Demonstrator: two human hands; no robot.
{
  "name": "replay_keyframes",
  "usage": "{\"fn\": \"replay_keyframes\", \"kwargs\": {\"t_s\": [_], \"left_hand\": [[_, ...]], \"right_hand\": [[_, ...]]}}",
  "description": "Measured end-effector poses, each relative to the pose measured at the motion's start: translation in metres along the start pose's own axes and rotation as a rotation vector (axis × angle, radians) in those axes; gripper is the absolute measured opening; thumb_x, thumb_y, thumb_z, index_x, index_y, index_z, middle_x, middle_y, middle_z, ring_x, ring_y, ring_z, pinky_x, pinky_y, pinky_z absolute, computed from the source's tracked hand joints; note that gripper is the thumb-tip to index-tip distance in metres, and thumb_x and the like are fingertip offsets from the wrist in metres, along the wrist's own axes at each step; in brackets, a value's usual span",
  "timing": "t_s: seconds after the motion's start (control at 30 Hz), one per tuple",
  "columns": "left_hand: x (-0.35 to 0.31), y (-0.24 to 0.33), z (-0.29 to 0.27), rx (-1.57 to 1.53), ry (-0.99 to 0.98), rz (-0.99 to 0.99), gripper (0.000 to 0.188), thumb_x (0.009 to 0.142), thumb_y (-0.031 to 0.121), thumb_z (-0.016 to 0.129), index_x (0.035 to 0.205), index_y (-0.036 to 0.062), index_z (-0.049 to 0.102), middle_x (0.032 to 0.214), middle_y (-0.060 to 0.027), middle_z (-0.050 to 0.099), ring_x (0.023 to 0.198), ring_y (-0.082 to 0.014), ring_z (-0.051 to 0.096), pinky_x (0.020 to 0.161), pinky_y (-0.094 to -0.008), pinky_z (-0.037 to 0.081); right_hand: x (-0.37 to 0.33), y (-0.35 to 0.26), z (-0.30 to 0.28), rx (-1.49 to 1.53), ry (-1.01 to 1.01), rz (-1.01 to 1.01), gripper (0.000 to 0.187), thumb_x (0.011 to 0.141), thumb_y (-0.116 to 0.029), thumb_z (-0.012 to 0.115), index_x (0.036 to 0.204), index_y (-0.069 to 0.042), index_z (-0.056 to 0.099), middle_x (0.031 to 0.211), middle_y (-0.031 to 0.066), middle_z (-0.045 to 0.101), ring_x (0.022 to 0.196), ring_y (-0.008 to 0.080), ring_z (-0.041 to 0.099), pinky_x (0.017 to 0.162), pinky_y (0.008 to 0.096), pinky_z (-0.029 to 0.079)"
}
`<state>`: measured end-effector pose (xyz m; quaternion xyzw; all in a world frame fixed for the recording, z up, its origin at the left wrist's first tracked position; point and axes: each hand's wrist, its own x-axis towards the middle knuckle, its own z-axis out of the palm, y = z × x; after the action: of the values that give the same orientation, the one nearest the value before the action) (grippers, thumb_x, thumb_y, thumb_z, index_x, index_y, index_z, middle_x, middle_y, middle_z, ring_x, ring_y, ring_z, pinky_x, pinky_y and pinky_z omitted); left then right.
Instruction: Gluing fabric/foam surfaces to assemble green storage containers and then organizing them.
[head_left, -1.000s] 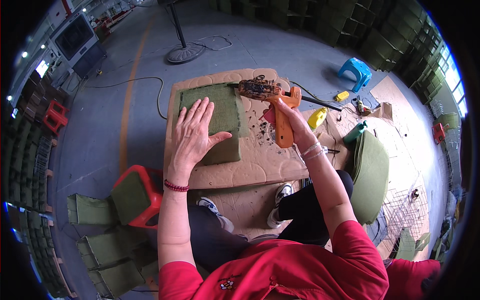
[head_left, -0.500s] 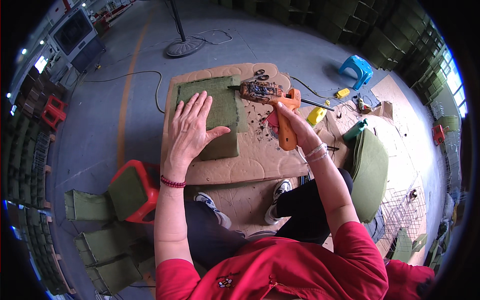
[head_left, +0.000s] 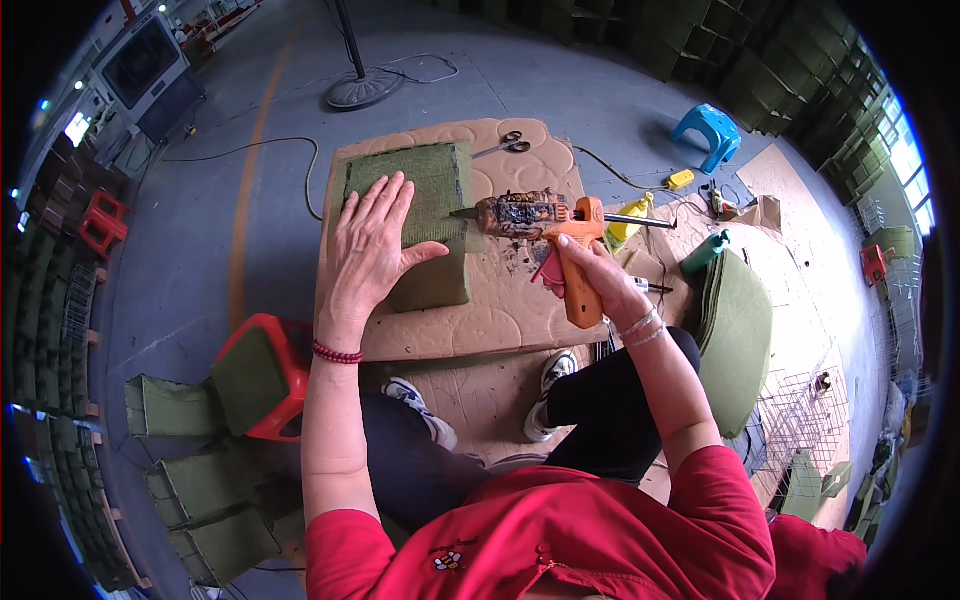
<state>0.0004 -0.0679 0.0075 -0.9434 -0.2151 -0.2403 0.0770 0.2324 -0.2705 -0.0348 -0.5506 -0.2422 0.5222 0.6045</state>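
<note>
A green fabric-covered box (head_left: 425, 170) lies on the cardboard-topped table (head_left: 500, 330). Flat on its upper face rests my left hand (head_left: 370, 245), fingers stretched out and thumb apart. My right hand (head_left: 592, 275) is wrapped round the handle of an orange hot glue gun (head_left: 578, 285), whose front part is caked with dark residue. The gun's nozzle points left and meets the box's right edge, about level with my left thumb. A dark glue stick (head_left: 655, 221) juts from the gun's rear. Scissors (head_left: 512, 142) lie beyond the gun at the table's far side.
A yellow bottle (head_left: 628, 222) and a green bottle (head_left: 705, 252) stand right of the table, near stacked green panels (head_left: 735, 345). A red stool (head_left: 290, 375) holding a green panel is at the left, a blue stool (head_left: 710, 135) at the far right. A cable (head_left: 620, 172) runs to a yellow socket block (head_left: 681, 180).
The glue gun in my right hand has moved nearer to me along the box's right edge, uncovering the scissors. My left hand stays flat on the box.
</note>
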Motion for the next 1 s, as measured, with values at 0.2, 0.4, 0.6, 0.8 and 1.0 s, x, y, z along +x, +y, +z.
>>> {"fn": "replay_keyframes", "kwargs": {"t_s": [0.2,0.4,0.6,0.8,1.0], "left_hand": [[-0.001,0.000,-0.001,0.007,0.016,0.004,0.090,0.072,0.069,0.052,0.134,0.0038,0.047,0.141,-0.0115,0.045,0.130,-0.0276,0.042,0.108,-0.0466,0.033],[0.000,-0.001,-0.002,-0.007,0.027,0.014,0.088,0.072,0.066,0.055,0.133,0.0031,0.047,0.140,-0.0120,0.046,0.129,-0.0284,0.042,0.107,-0.0461,0.034],[0.000,0.001,-0.003,-0.012,0.029,0.018,0.088,0.073,0.067,0.054,0.133,0.0025,0.048,0.140,-0.0125,0.046,0.129,-0.0289,0.042,0.107,-0.0459,0.034],[-0.002,0.001,-0.003,-0.016,0.023,0.015,0.089,0.073,0.067,0.053,0.133,0.0013,0.047,0.139,-0.0134,0.046,0.129,-0.0293,0.043,0.107,-0.0454,0.034],[0.001,0.001,-0.002,-0.035,0.020,0.014,0.091,0.073,0.069,0.051,0.133,0.0012,0.047,0.139,-0.0136,0.046,0.129,-0.0295,0.043,0.107,-0.0446,0.034]], "right_hand": [[-0.013,0.006,0.000,0.021,0.001,0.005,0.034,0.092,-0.035,0.060,0.107,-0.006,0.051,0.080,0.0060,0.060,0.062,0.0149,0.062,0.052,0.0278,0.054],[-0.019,0.013,-0.011,0.062,-0.081,0.039,0.035,0.092,-0.035,0.060,0.108,-0.006,0.050,0.079,0.0064,0.060,0.062,0.0161,0.062,0.050,0.0275,0.053],[0.003,0.002,0.002,0.084,0.060,-0.103,0.034,0.095,-0.037,0.054,0.110,-0.007,0.049,0.077,0.0085,0.060,0.056,0.0171,0.058,0.047,0.0272,0.048],[0.034,0.001,0.009,0.044,0.047,-0.099,0.034,0.093,-0.039,0.056,0.109,-0.009,0.050,0.075,0.0040,0.059,0.054,0.0153,0.057,0.048,0.0269,0.049],[0.076,-0.010,0.003,0.070,0.094,-0.141,0.033,0.093,-0.040,0.057,0.105,-0.010,0.050,0.072,0.0041,0.059,0.054,0.0145,0.057,0.049,0.0263,0.049]]}}
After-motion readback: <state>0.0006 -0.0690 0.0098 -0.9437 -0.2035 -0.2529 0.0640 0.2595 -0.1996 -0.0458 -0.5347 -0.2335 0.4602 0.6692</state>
